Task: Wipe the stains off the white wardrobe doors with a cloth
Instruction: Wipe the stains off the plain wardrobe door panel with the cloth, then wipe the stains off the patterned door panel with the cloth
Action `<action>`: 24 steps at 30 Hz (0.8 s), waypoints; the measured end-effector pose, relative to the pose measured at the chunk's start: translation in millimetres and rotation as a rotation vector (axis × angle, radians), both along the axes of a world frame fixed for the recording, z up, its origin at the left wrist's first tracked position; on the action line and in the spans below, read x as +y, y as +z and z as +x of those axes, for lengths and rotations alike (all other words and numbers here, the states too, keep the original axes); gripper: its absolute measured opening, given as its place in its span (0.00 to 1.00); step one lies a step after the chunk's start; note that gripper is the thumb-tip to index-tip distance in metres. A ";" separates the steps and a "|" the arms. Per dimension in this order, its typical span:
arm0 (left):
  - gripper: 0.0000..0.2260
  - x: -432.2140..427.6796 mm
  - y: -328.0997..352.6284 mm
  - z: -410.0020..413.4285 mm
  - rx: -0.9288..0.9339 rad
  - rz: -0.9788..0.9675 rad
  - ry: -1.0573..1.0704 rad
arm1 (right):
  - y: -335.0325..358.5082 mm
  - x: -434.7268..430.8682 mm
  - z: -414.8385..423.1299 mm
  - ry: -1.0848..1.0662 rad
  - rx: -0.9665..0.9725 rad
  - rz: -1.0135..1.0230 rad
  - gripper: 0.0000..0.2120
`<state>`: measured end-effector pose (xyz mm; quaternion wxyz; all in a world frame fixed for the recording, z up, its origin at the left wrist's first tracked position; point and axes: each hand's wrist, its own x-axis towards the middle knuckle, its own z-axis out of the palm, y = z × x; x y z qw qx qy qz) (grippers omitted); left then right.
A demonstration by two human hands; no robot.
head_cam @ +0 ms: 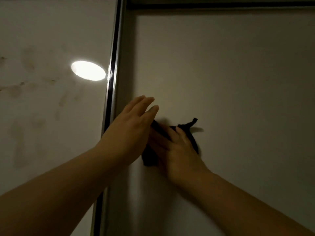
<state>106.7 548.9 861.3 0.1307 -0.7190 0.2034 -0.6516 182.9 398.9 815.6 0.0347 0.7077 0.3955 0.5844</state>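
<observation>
The black cloth (pixel 149 159) lies flat against the right wardrobe door (pixel 238 79), under the right hand (pixel 179 150). The fingers are extended and press the cloth without gripping it. Cloth edges protrude above and below the palm. The left hand (pixel 129 123) is flat with its fingers straight, overlaps the cloth's upper-left edge and holds nothing. Smudged stains (pixel 29 63) mark the left wardrobe door (pixel 51 150), beyond the metal frame strip (pixel 113 65).

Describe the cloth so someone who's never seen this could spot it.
Find the dark metal strip running top to bottom. Just right of it, on the right door, the cloth bunches beneath the right hand. It's the only black, crumpled thing there.
</observation>
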 end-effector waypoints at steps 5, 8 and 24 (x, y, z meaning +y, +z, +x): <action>0.27 25.9 -2.8 -15.5 -0.022 0.033 -0.033 | 12.3 -47.4 8.5 -0.147 -0.063 0.209 0.27; 0.25 51.4 3.5 -19.9 -0.049 0.008 -0.027 | 54.7 -42.9 6.4 -0.158 0.038 0.478 0.28; 0.22 86.5 -6.3 -28.1 0.016 -0.189 0.150 | 27.3 37.3 8.2 -0.045 -0.119 0.262 0.27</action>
